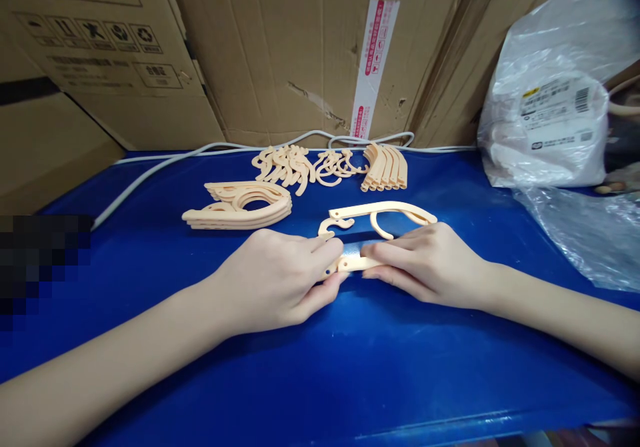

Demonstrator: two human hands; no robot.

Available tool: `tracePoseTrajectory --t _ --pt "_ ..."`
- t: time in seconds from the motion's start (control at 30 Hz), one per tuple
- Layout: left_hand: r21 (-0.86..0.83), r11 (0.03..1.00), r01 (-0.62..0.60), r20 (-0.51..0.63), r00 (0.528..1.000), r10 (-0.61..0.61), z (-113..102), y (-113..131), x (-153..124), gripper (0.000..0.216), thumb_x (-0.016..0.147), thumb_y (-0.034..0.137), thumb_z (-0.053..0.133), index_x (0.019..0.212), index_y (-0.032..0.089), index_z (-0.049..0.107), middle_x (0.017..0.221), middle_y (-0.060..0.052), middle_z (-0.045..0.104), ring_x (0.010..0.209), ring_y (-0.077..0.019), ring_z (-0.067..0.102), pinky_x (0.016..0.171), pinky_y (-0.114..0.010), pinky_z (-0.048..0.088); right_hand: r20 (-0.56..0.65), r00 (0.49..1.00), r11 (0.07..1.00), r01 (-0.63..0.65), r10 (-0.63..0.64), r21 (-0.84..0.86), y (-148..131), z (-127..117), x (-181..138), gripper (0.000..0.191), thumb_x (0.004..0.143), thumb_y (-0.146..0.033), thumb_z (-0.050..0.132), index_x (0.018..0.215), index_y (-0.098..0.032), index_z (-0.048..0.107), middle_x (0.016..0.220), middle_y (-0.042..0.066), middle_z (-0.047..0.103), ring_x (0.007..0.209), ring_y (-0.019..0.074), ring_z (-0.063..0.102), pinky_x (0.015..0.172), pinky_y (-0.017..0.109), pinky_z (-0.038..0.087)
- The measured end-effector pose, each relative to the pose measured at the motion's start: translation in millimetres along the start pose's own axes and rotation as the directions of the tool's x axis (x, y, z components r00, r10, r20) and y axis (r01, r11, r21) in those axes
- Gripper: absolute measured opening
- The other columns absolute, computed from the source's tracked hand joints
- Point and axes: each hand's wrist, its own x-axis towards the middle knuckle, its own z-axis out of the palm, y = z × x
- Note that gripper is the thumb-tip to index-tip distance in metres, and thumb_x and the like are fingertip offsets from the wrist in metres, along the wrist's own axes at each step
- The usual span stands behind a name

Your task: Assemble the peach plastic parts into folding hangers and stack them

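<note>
Both hands meet at the middle of a blue table (350, 367). My left hand (280, 277) and my right hand (425, 263) each pinch one end of a small peach plastic piece (353, 263), fingers closed on it. Just beyond the fingertips lies a peach plastic hanger part (383, 212) with a hook curve, flat on the table and touching the hands' far side.
A stack of peach curved parts (240, 205) lies left of centre. Farther back sit a pile of hooks (287, 165), some thin rings (337, 165) and a row of curved bars (386, 165). A white cable (160, 170) runs along the cardboard boxes (300, 53). Plastic bags (550, 113) stand at right.
</note>
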Motion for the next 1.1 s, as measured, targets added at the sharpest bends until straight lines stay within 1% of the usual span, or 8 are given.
tracePoseTrajectory --t 0.2,0.37,0.7,0.83,0.97,1.1 --pt "-0.010 1.000 0.005 0.008 1.000 -0.005 0.7 -0.1 1.4 0.023 0.098 0.023 0.041 0.075 0.021 0.044 0.056 0.007 0.051 0.049 -0.0102 0.053 0.047 -0.029 0.023 -0.021 1.000 1.000 0.014 -0.014 -0.010 -1.0 -1.6 1.2 0.040 0.107 -0.037 0.035 0.092 -0.017 0.066 0.064 -0.002 0.066 0.052 0.0094 0.059 0.052 0.024 0.034" --pt "-0.032 0.999 0.023 0.011 1.000 -0.022 1.3 0.3 1.7 0.023 0.097 0.023 0.041 0.074 0.021 0.043 0.055 0.007 0.051 0.047 -0.0101 0.053 0.047 -0.029 0.021 -0.020 1.000 1.000 0.009 -0.009 -0.014 -0.4 -0.9 1.0 0.038 0.107 -0.036 0.036 0.091 -0.018 0.065 0.065 -0.002 0.067 0.052 0.0090 0.059 0.052 0.024 0.033" --pt "-0.069 0.997 0.043 0.004 0.999 -0.043 3.5 0.6 1.7 0.022 0.095 0.022 0.043 0.073 0.021 0.042 0.051 0.008 0.046 0.043 -0.0098 0.049 0.046 -0.028 0.019 -0.031 0.999 0.999 0.014 -0.015 -0.046 0.2 -0.4 0.3 0.040 0.107 -0.036 0.035 0.091 -0.017 0.066 0.064 -0.002 0.066 0.051 0.0096 0.059 0.051 0.025 0.032" --pt "-0.066 0.996 0.061 0.011 0.998 -0.060 5.0 0.4 1.0 0.021 0.094 0.025 0.045 0.073 0.021 0.042 0.051 0.008 0.047 0.042 -0.0104 0.048 0.046 -0.028 0.017 -0.029 0.999 0.999 0.016 -0.018 -0.050 0.3 -0.7 0.3 0.040 0.108 -0.036 0.034 0.091 -0.017 0.066 0.065 -0.002 0.066 0.051 0.0098 0.059 0.052 0.025 0.032" --pt "-0.069 0.995 0.071 0.004 0.997 -0.071 6.0 0.9 0.5 0.023 0.094 0.024 0.044 0.072 0.022 0.040 0.049 0.008 0.043 0.039 -0.0101 0.045 0.046 -0.028 0.017 -0.027 0.999 0.998 0.017 -0.018 -0.056 1.0 -1.1 -0.6 0.040 0.108 -0.036 0.034 0.092 -0.017 0.066 0.065 -0.002 0.067 0.051 0.0099 0.059 0.051 0.025 0.032" --pt "-0.053 0.996 0.072 0.011 0.997 -0.072 7.0 0.8 0.1 0.023 0.094 0.025 0.044 0.072 0.022 0.040 0.049 0.008 0.045 0.040 -0.0107 0.047 0.046 -0.028 0.016 -0.023 1.000 0.998 0.012 -0.014 -0.053 1.9 -0.7 -1.1 0.039 0.108 -0.036 0.035 0.092 -0.017 0.066 0.066 -0.002 0.067 0.051 0.0099 0.059 0.051 0.025 0.031"
